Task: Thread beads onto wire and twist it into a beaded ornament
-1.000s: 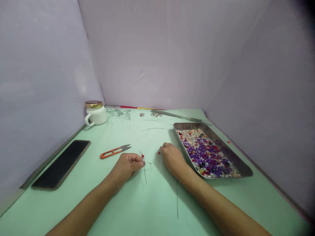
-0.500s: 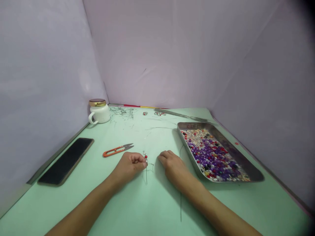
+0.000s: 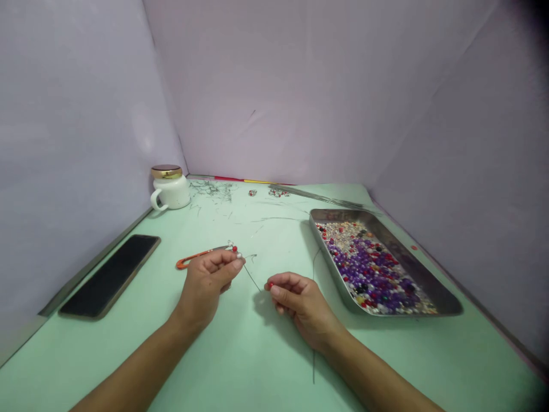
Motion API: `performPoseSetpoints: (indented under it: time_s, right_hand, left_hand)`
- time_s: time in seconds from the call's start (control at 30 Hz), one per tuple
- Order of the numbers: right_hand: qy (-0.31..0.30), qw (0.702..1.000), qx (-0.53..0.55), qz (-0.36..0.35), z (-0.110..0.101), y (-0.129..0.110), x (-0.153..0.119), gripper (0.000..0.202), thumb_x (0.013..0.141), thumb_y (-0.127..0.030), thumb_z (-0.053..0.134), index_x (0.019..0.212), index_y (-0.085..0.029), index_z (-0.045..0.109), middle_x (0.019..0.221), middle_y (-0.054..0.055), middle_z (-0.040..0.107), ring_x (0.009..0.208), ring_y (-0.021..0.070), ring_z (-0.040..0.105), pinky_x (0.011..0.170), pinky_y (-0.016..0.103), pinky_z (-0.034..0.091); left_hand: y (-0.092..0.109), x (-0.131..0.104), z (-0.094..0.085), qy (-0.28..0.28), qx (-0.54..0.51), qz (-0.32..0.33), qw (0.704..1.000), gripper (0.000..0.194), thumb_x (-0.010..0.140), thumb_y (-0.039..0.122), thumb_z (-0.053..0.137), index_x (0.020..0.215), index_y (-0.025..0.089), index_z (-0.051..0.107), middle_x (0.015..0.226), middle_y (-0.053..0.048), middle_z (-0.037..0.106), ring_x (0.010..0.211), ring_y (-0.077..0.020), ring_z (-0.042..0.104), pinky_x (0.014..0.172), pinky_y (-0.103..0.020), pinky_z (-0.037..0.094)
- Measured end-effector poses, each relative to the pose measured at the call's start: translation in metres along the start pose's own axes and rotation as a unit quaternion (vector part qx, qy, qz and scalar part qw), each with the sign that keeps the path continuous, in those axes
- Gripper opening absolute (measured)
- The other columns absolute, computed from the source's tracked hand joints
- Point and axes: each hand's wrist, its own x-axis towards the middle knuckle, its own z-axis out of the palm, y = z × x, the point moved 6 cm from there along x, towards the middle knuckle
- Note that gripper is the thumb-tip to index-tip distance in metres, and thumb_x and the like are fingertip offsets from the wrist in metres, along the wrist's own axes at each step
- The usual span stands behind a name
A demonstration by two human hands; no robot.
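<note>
My left hand (image 3: 208,281) pinches a thin dark wire (image 3: 252,277) strung with a few white and red beads (image 3: 234,249); the beads stick up past the fingertips. The wire's free end slants down to the right. Between thumb and forefinger of my right hand (image 3: 300,300) is a single red bead (image 3: 270,284), close to that wire end. Whether bead and wire touch is too small to tell. Orange thread snips (image 3: 189,261) lie behind my left hand, their blades partly hidden by it.
On the right stands a metal tray (image 3: 343,286) of mixed purple, red, white and black beads. A phone (image 3: 112,277) lies at left, with a lidded white mug (image 3: 174,191) behind it. Wire scraps (image 3: 212,190), beaded pieces (image 3: 278,193) and a bundle of wires (image 3: 321,197) are at the back.
My left hand has lifted and tilted the beaded wire, moving left over the snips. My right hand has come up from the table and turned, now showing a red bead in its fingertips.
</note>
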Motion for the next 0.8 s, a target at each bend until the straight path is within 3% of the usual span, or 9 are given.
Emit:
performPoseSetpoints:
  time_s: [0.37,0.6,0.8]
  right_hand:
    - [-0.055,0.998,0.021,0.002,0.004,0.004,-0.001,0.021,0.060,-0.032,0.071,0.071,-0.014,0.066,0.070,0.004,0.063,0.053,0.0074,0.048,0.048,0.019,0.038]
    - [-0.070,0.990,0.094,0.076,0.012,0.015,-0.009,0.020,0.063,-0.027,0.071,0.075,-0.012,0.067,0.073,0.005,0.063,0.050,0.0044,0.047,0.046,0.016,0.038]
    - [-0.074,0.990,0.095,0.080,0.013,0.016,-0.010,0.019,0.063,-0.026,0.071,0.074,-0.011,0.067,0.072,0.005,0.063,0.050,0.0037,0.047,0.045,0.015,0.038]
  left_hand:
    - [0.005,-0.011,0.001,0.028,0.064,0.084,0.994,0.013,0.072,0.025,0.058,0.063,0.016,0.058,0.051,0.005,0.043,0.044,-0.0047,0.028,0.044,-0.021,0.024]
    - [0.004,-0.015,0.001,0.040,0.050,0.097,0.993,0.007,0.072,0.024,0.059,0.068,0.017,0.060,0.056,0.004,0.049,0.046,-0.0056,0.035,0.045,-0.021,0.028]
    - [0.005,-0.014,0.001,0.039,0.071,0.099,0.992,0.008,0.072,0.024,0.058,0.068,0.017,0.060,0.059,0.003,0.053,0.049,-0.0065,0.040,0.050,-0.020,0.033]
